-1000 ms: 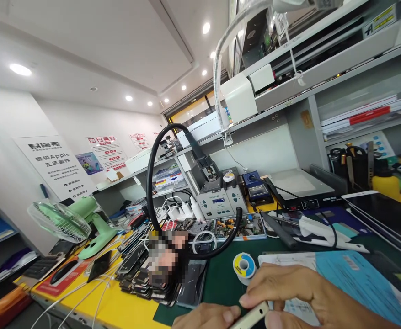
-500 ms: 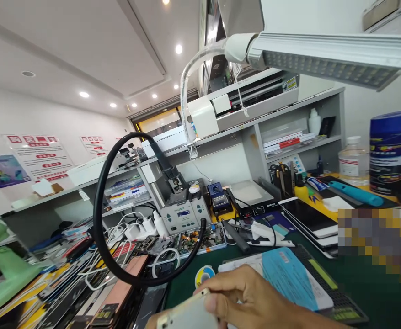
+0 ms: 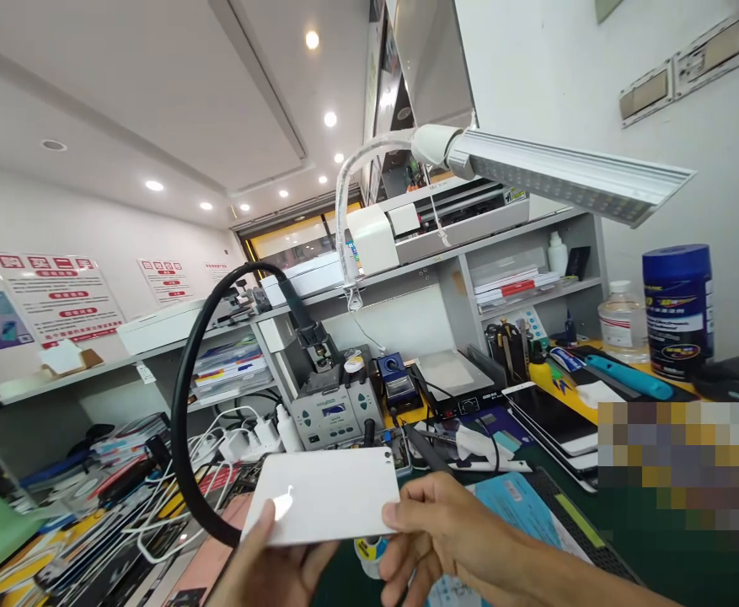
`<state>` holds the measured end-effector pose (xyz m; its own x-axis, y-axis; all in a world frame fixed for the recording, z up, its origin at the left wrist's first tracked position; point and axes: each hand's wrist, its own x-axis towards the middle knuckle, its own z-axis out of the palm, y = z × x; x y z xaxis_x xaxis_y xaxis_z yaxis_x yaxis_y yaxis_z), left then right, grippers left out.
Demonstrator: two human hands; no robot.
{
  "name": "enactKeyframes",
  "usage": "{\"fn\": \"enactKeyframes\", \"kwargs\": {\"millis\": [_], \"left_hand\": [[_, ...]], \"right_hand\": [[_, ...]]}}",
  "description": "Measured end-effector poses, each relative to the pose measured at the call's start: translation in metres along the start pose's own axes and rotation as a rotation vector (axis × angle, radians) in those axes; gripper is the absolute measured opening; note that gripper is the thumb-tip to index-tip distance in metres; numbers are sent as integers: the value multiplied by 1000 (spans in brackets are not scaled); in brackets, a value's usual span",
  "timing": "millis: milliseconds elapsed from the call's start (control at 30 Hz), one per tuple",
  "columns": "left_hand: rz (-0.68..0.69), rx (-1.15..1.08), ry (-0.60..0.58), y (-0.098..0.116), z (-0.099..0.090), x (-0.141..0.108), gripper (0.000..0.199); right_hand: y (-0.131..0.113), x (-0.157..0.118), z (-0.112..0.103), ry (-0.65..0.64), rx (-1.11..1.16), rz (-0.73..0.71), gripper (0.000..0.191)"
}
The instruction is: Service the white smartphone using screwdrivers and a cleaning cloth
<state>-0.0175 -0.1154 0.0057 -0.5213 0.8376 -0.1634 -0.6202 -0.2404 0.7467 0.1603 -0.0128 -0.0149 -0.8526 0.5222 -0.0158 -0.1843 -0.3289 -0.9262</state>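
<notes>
A glossy white phone [image 3: 331,493] is held up level above the bench, with small dark camera holes at its far right corner. My left hand [image 3: 274,565] grips its left end, thumb on the upper face and fingers beneath. At the right end, my right hand [image 3: 436,527] pinches the near corner between thumb and fingers. Below the phone lies a small solder spool [image 3: 369,552] with a yellow and blue label, partly hidden. Under my right forearm rests a blue and white packet [image 3: 514,506].
A thick black hose [image 3: 183,405] loops up at the left from the grey soldering station [image 3: 334,413]. White cables [image 3: 154,539] and phone parts crowd the left side. Tablets [image 3: 555,421] are stacked at right, near a blue canister [image 3: 677,312]. An LED lamp [image 3: 564,173] hangs overhead.
The phone has risen into fuller view and turned to show its flat white face. My left hand has come into clearer view at its left end. The head view has shifted slightly.
</notes>
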Motion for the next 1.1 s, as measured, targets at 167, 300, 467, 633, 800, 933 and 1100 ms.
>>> {"fn": "enactKeyframes", "kwargs": {"millis": [167,300,467,633,800,933,1100], "left_hand": [[58,-64,-132,-45,54,8,60],[94,-177,-177,-35,82,34,58],[115,-340,-388,-21,84,73,51],[-5,-415,-426,-35,69,89,42],[-38,-467,-449,-35,56,95,41],[-33,-494,-505,-28,55,92,42],[-27,-512,-584,-24,57,86,45]], "right_hand": [[-4,4,0,-53,-163,15,54],[-27,4,-33,76,-530,-13,64],[-34,11,-78,536,-1114,-54,35],[-18,33,-78,649,-1534,99,25],[-17,53,-70,651,-1722,204,24],[-27,50,-68,734,-1730,132,29],[-45,25,-64,814,-1562,23,34]]}}
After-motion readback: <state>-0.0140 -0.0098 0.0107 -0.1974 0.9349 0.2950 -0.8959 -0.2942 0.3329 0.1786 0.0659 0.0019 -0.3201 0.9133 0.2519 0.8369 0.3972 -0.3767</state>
